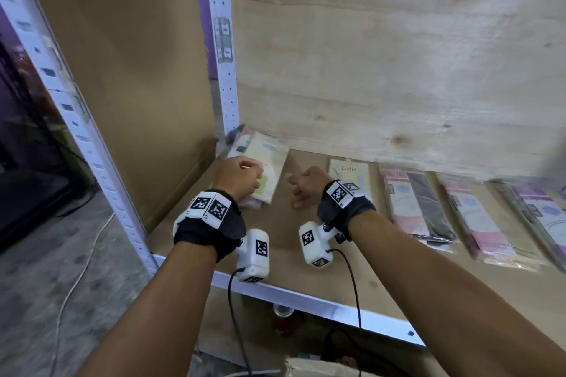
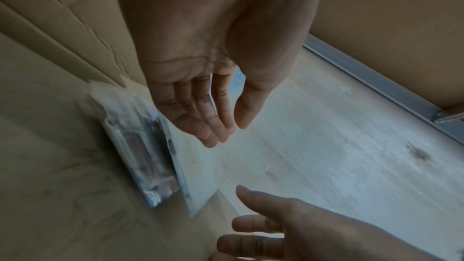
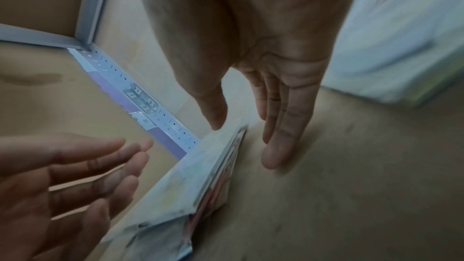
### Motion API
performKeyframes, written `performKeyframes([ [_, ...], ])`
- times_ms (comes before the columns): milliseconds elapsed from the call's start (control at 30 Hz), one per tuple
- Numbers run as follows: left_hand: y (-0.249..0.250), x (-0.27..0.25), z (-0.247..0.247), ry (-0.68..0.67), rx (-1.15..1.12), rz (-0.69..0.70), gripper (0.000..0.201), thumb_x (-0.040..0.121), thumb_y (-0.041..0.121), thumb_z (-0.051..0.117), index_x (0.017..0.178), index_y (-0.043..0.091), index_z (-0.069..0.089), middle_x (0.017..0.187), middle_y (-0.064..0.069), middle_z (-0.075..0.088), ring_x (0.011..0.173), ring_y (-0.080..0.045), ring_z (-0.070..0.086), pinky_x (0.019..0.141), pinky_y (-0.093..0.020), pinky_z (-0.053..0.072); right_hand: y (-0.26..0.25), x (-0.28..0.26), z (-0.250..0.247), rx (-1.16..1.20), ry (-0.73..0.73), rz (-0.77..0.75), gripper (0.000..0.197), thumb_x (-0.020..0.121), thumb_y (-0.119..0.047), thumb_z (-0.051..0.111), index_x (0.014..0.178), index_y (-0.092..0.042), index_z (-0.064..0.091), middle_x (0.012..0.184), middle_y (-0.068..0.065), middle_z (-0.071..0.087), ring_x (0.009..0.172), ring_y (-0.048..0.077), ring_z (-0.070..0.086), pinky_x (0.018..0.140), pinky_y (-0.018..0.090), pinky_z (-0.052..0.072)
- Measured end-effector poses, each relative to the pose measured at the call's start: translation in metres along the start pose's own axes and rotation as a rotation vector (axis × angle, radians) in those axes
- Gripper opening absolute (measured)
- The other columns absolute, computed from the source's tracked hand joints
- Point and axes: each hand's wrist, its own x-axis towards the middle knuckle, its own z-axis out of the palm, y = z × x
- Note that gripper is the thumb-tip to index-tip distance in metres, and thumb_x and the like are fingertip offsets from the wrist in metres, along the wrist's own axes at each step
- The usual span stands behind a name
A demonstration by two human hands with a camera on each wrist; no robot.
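Reaching for the stack of packets (image 1: 269, 159) in the left rear corner of the shelf (image 1: 306, 257).
The stack lies flat, its long axis running front to back. The left hand (image 1: 239, 177) hovers over its near end, fingers loose and empty. The right hand (image 1: 306, 188), equally slack, hangs just right of it, so the left is nearer.

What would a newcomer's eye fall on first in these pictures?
First, two open hands wearing marker-tagged wristbands: the left hand and right hand flank a stack of flat packets in the back left corner of the shelf. Next comes the row of mostly pink packets laid out to the right, below a pale plywood back wall.
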Motion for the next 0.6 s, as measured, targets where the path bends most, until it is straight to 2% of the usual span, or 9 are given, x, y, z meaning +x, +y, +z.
performKeyframes([
  [100, -0.004, 0.002, -0.01, 0.018, 0.037, 0.006, 0.013, 0.086, 0.006, 0.063, 0.096, 0.007, 0.071, 0.086, -0.011, 0.071, 0.067, -0.021, 0.065, 0.078, -0.038, 0.058, -0.003, 0.011, 0.014, 0.089, 0.032, 0.011, 0.038, 0.086, -0.035, 0.072, 0.078, -0.002, 0.056, 0.077, 0.014, 0.061, 0.065, 0.028, 0.064, 0.058, 0.038, 0.061],
  [167, -0.006, 0.002, -0.015, 0.022, 0.043, -0.009, 0.014, 0.086, 0.007, 0.063, 0.096, 0.009, 0.071, 0.09, -0.012, 0.072, 0.071, -0.022, 0.066, 0.081, -0.04, 0.059, -0.005, 0.017, 0.02, 0.097, 0.028, 0.006, 0.04, 0.084, -0.038, 0.074, 0.083, -0.001, 0.059, 0.076, 0.014, 0.063, 0.059, 0.025, 0.063, 0.053, 0.035, 0.059],
  [233, -0.006, 0.002, -0.018, 0.027, 0.03, -0.024, 0.012, 0.086, 0.006, 0.063, 0.091, 0.014, 0.07, 0.09, -0.01, 0.071, 0.069, -0.021, 0.064, 0.079, -0.04, 0.059, -0.006, 0.02, 0.025, 0.063, 0.017, 0.011, 0.039, 0.084, -0.037, 0.075, 0.087, 0.0, 0.062, 0.073, 0.013, 0.067, 0.054, 0.022, 0.063, 0.054, 0.037, 0.061],
  [300, -0.007, 0.002, -0.021, 0.029, 0.026, -0.029, 0.013, 0.087, 0.006, 0.062, 0.089, 0.017, 0.069, 0.088, -0.008, 0.07, 0.069, -0.021, 0.064, 0.077, -0.039, 0.058, -0.006, 0.023, 0.03, 0.019, -0.001, 0.002, 0.033, 0.084, -0.031, 0.076, 0.081, -0.001, 0.062, 0.061, 0.01, 0.069, 0.049, 0.021, 0.062, 0.056, 0.04, 0.061],
  [367, -0.007, 0.002, -0.023, 0.038, 0.033, -0.027, 0.014, 0.087, 0.006, 0.06, 0.089, 0.017, 0.069, 0.084, -0.005, 0.069, 0.066, -0.019, 0.063, 0.07, -0.035, 0.057, -0.006, 0.024, 0.034, -0.009, -0.012, -0.005, 0.029, 0.085, -0.026, 0.075, 0.076, -0.002, 0.062, 0.05, 0.007, 0.067, 0.042, 0.018, 0.062, 0.048, 0.035, 0.06],
  [467, -0.008, 0.003, -0.026, 0.069, 0.045, -0.024, 0.017, 0.086, 0.005, 0.059, 0.082, 0.019, 0.068, 0.078, -0.003, 0.067, 0.059, -0.014, 0.061, 0.058, -0.028, 0.053, -0.005, 0.022, 0.035, 0.003, -0.026, -0.004, 0.025, 0.088, -0.021, 0.072, 0.077, -0.001, 0.06, 0.047, 0.005, 0.066, 0.039, 0.015, 0.063, 0.041, 0.026, 0.054],
  [533, -0.008, 0.005, -0.028, 0.083, 0.048, -0.017, 0.02, 0.085, 0.004, 0.058, 0.077, 0.02, 0.067, 0.078, -0.005, 0.067, 0.059, -0.016, 0.06, 0.06, -0.027, 0.051, -0.005, 0.021, 0.031, 0.002, -0.026, -0.028, 0.022, 0.09, -0.018, 0.07, 0.079, -0.002, 0.059, 0.058, 0.008, 0.07, 0.047, 0.019, 0.068, 0.047, 0.032, 0.059],
  [600, -0.01, 0.006, -0.029, 0.087, 0.04, -0.009, 0.022, 0.086, 0.002, 0.059, 0.076, 0.02, 0.067, 0.08, -0.009, 0.066, 0.064, -0.022, 0.059, 0.066, -0.03, 0.051, -0.002, 0.018, 0.024, -0.047, -0.002, -0.089, 0.02, 0.091, -0.017, 0.068, 0.08, -0.005, 0.057, 0.088, 0.015, 0.073, 0.077, 0.029, 0.072, 0.075, 0.046, 0.061],
])
